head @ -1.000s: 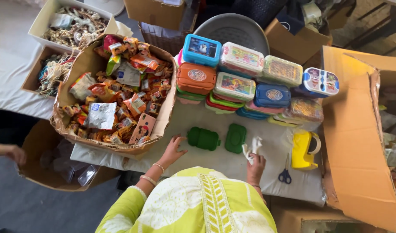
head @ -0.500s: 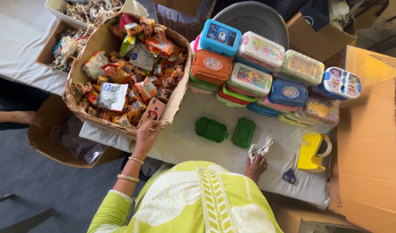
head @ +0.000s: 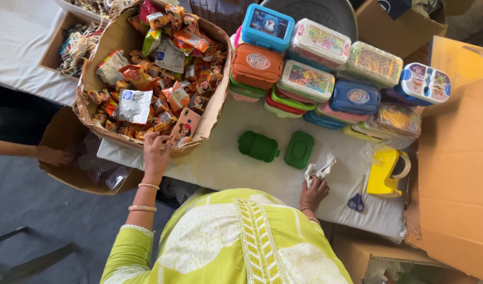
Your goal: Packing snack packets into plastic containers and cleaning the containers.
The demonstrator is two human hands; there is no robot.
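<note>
Left hand is ours, fingers spread over snack packets in the cardboard box. Right hand pinches crumpled white cloth.

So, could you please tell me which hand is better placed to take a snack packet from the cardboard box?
Probably the left hand: it touches the packets at the cardboard box edge. The right hand holds a white cloth.

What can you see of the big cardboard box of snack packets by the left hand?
The cardboard box is brown, open-topped, with worn, bulging walls. It sits at the table's left end, heaped with small snack packets, mostly orange and red, some silver. The left hand reaches over its near rim onto the packets. A stack of lunch boxes stands beside its right wall.
</note>
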